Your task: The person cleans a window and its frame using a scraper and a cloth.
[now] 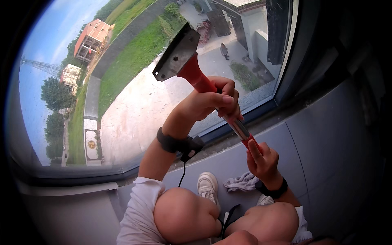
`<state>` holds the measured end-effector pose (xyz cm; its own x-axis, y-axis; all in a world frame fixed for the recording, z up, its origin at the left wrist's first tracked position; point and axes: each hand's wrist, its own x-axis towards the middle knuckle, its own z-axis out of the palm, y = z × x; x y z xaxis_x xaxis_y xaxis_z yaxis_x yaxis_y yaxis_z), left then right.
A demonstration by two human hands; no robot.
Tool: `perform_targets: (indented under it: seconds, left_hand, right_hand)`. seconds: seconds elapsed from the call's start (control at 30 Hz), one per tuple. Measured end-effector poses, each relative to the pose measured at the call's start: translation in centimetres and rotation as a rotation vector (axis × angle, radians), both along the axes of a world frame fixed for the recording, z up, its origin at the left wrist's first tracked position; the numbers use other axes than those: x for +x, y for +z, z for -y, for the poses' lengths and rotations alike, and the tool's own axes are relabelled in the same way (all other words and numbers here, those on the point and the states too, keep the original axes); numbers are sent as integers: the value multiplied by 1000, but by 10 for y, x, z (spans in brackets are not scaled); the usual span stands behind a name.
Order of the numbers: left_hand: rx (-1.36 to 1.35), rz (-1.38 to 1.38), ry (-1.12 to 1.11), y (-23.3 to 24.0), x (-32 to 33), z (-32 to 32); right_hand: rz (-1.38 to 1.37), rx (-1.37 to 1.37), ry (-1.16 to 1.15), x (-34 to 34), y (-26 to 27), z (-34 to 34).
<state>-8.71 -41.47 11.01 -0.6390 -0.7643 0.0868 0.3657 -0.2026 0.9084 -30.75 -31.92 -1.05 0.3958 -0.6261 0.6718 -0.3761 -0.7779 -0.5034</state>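
A long-handled scraper (180, 55) with a wide metal head and a red plastic neck is held up in front of the window glass (137, 116). Near its head, my left hand (214, 99) is wrapped around the upper handle, just below the red neck. Lower down, my right hand (265, 159) grips the red sleeve at the handle's end, some fingers partly extended. Bare metal shaft shows between the two hands. Whether the blade touches the glass, I cannot tell.
A crumpled grey cloth (242, 182) lies on the grey tiled floor (288, 147) beside my white shoe (207, 185). The dark window frame (220, 133) runs along the floor. Outside, below, are a paved yard and a person (224, 51). A black cable (183, 174) hangs from my left wrist strap.
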Motion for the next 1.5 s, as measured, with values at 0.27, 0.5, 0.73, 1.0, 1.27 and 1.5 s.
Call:
perform_targets:
  seconds: [0.27, 0.5, 0.73, 1.0, 1.27, 1.5]
  left_hand:
    - [178, 216, 44, -48, -1, -15]
    - [-2, 24, 17, 0, 2, -1]
    - [151, 200, 80, -25, -5, -7]
    - [79, 95, 88, 6, -8, -2]
    - [171, 90, 77, -32, -7, -11]
    - [112, 60, 67, -9, -10, -5]
  right_hand:
    - [-40, 64, -34, -4, -71, -23]
    - [27, 10, -12, 3, -4, -2]
    - [27, 59, -22, 2, -41, -15]
    - [21, 21, -17, 0, -6, -5]
    - [83, 55, -20, 4, -44, -20]
    - [28, 30, -20, -1, -22, -8]
